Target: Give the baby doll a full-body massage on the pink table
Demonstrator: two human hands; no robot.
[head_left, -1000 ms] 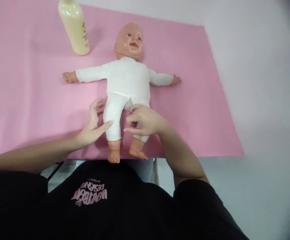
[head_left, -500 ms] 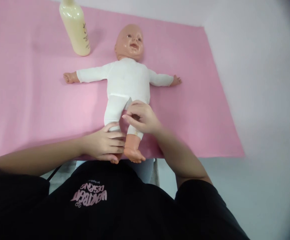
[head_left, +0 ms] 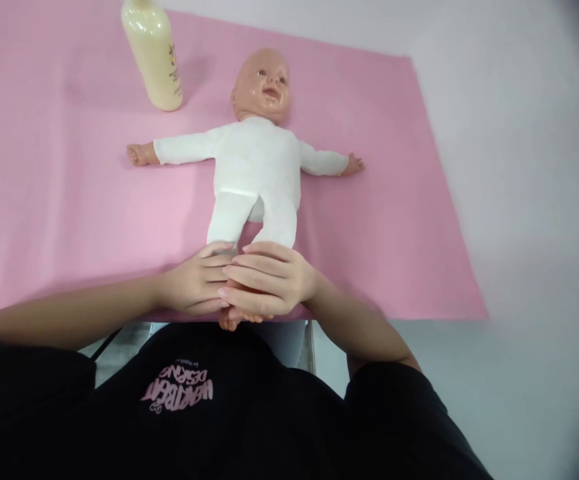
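Observation:
A baby doll [head_left: 258, 160] in a white cloth suit lies face up, its arms stretched sideways and its feet towards me. My left hand [head_left: 194, 281] is curved over the doll's lower leg on the left, its fingertips partly tucked under my other hand. Across the other lower leg lies my right hand [head_left: 269, 279], fingers together and bent around it, reaching over to my left fingers. The doll's toes [head_left: 229, 323] stick out below the hands. Both shins are mostly hidden.
A pink mat [head_left: 389, 200] lies under the doll, on a white surface [head_left: 529, 173]. A bottle of pale yellow liquid [head_left: 156, 63] stands beyond the doll's arm at the upper left. The mat's near edge runs close to my body.
My right hand has moved down from the doll's thigh and knee to its lower leg and now meets my left hand. The doll's legs are closer together. My left hand stays nearly in place.

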